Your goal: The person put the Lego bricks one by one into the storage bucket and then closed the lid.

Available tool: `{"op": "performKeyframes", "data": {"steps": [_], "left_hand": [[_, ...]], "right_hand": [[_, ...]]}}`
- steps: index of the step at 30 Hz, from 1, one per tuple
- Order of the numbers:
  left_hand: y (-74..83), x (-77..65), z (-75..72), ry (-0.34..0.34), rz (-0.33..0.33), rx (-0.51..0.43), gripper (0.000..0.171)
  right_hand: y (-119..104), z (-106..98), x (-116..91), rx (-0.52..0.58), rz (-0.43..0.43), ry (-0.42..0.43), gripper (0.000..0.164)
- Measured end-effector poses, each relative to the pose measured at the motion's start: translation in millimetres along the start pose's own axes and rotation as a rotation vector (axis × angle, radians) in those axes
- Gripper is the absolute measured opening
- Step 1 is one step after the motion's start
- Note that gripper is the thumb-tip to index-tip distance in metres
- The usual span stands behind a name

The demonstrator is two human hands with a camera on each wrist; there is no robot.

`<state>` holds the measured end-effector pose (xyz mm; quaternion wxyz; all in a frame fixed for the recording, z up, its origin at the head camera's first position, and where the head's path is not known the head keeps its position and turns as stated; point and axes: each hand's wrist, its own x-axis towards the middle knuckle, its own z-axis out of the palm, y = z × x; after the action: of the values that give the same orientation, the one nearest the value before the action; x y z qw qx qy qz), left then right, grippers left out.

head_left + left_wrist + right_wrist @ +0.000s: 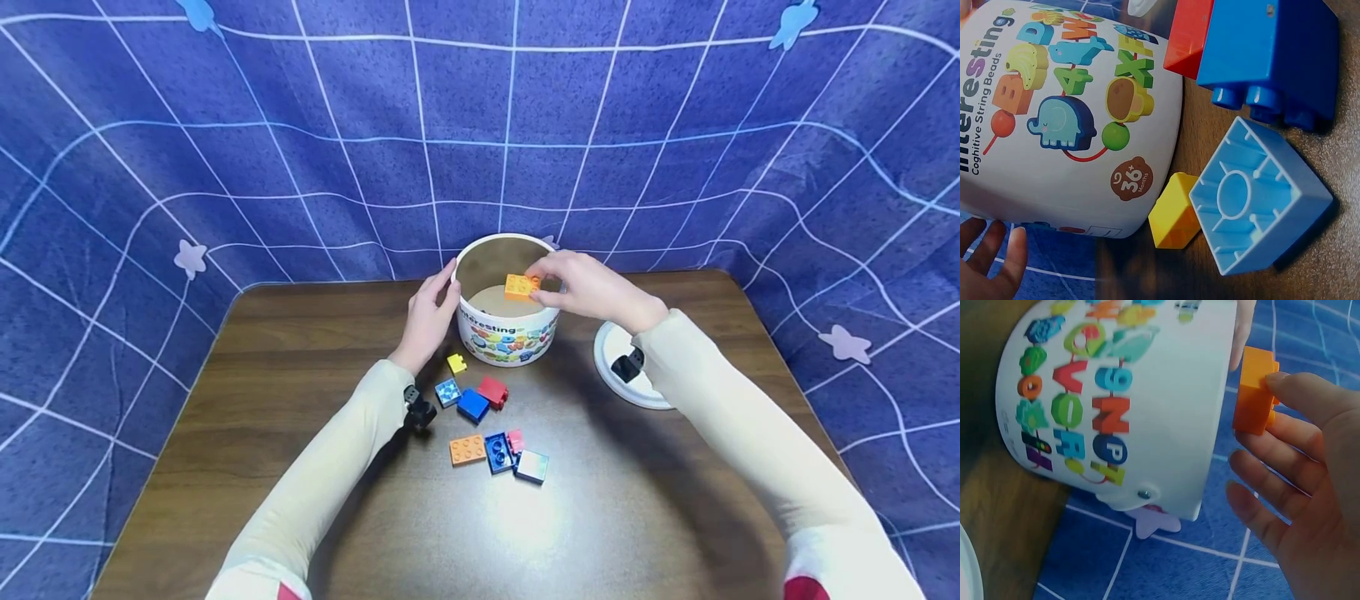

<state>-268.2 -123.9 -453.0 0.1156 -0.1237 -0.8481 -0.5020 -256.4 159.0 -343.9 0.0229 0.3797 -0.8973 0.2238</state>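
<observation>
Right hand point(581, 283): thumb and fingers pinch orange block point(517, 287) above the mouth of the bucket point(510, 340). Left hand point(430, 319): fingers fairly straight, thumb apart, at the bucket's left side. In front, on table point(300, 375): yellow block point(457, 364), light-blue block point(447, 392), blue block point(473, 406) beside red block point(493, 392). Nearer the person: second orange block point(467, 450), dark-blue block point(498, 453). Lid point(617, 343) right of bucket, partly behind right sleeve point(720, 392).

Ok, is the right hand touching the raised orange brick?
Touching. The right wrist view shows the right hand pinching the raised orange brick, thumb tip against it.
</observation>
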Motion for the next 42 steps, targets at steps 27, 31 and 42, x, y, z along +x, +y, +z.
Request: {"op": "performKeyframes", "data": {"steps": [27,31,42], "left_hand": [[0.4,-0.2,1.2,0.016,0.007,0.0,0.049],[0.6,-0.8,0.7,0.015,0.004,0.004,0.049],[-0.1,-2.0,0.8,0.012,-0.004,-0.009,0.049]], "right_hand": [[23,11,43,0.067,0.141,-0.041,0.035],[22,14,42,0.065,0.13,-0.042,0.034],[10,15,20,0.037,0.062,0.019,0.028]]}}
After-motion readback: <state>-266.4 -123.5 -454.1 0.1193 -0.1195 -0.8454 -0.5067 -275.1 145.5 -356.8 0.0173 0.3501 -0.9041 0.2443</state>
